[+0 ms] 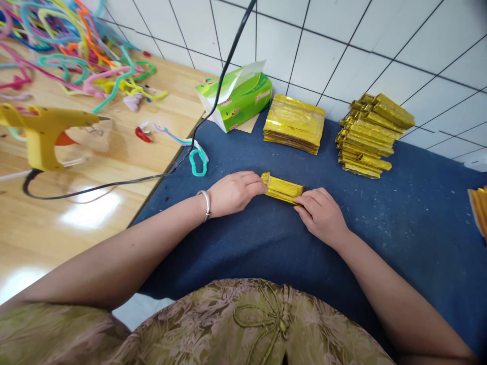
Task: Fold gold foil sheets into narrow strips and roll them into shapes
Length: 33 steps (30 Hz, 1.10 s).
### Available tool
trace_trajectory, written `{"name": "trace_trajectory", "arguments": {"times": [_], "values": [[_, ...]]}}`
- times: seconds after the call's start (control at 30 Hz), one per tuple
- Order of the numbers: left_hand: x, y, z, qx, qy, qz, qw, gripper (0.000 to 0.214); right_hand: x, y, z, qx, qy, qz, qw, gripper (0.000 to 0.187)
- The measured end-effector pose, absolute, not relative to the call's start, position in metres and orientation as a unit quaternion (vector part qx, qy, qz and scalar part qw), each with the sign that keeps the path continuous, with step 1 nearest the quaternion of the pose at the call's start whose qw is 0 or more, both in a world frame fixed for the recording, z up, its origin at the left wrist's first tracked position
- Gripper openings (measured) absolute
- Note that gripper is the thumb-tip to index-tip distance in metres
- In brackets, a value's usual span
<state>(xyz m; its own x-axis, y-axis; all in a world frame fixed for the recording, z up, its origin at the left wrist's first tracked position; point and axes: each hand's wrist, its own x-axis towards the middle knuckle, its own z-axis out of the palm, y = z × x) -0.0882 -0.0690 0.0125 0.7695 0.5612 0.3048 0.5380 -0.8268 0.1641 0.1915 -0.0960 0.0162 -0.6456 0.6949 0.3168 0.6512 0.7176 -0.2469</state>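
A narrow strip of folded gold foil paper (283, 189) lies across the blue cloth in front of me. My left hand (236, 193), with a silver bangle at the wrist, pinches its left end. At the right end, my right hand (321, 212) closes its thumb and fingers on the edge. Beyond the hands sits a flat stack of gold foil paper sheets (293, 121). To its right rises a pile of folded gold foil papers (371, 134), their long shapes laid over one another.
A green tissue pack (247, 104) stands by the tiled wall. On the wooden table at left are a yellow glue gun (45, 132) and tangled coloured pipe cleaners (79, 61). A black cable (224, 66) runs across the view. More gold paper (480, 208) shows at the right edge.
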Motion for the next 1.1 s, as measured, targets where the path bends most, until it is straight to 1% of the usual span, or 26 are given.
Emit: {"name": "trace_trajectory", "arguments": {"times": [0.23, 0.47, 0.67, 0.83, 1.1], "values": [[-0.0894, -0.0707, 0.0158, 0.946, 0.295, 0.138, 0.007, 0.023, 0.1941, -0.0968, 0.013, -0.378, -0.902, 0.039, 0.203, 0.018], [-0.0887, -0.0729, 0.0156, 0.93, 0.332, 0.152, -0.035, 0.022, 0.1919, -0.0964, 0.0162, -0.398, -0.893, 0.034, 0.209, 0.017], [-0.0848, -0.0704, 0.0164, 0.925, 0.334, 0.18, 0.029, 0.021, 0.1899, -0.0968, 0.0181, -0.411, -0.883, 0.043, 0.223, 0.014], [-0.086, -0.0723, 0.017, 0.932, 0.311, 0.174, 0.064, 0.021, 0.1959, -0.0955, 0.0151, -0.401, -0.88, 0.071, 0.243, 0.014], [-0.084, -0.0752, 0.0219, 0.914, 0.332, 0.191, 0.133, 0.02, 0.1963, -0.0944, 0.0197, -0.421, -0.86, 0.132, 0.258, 0.013]]}}
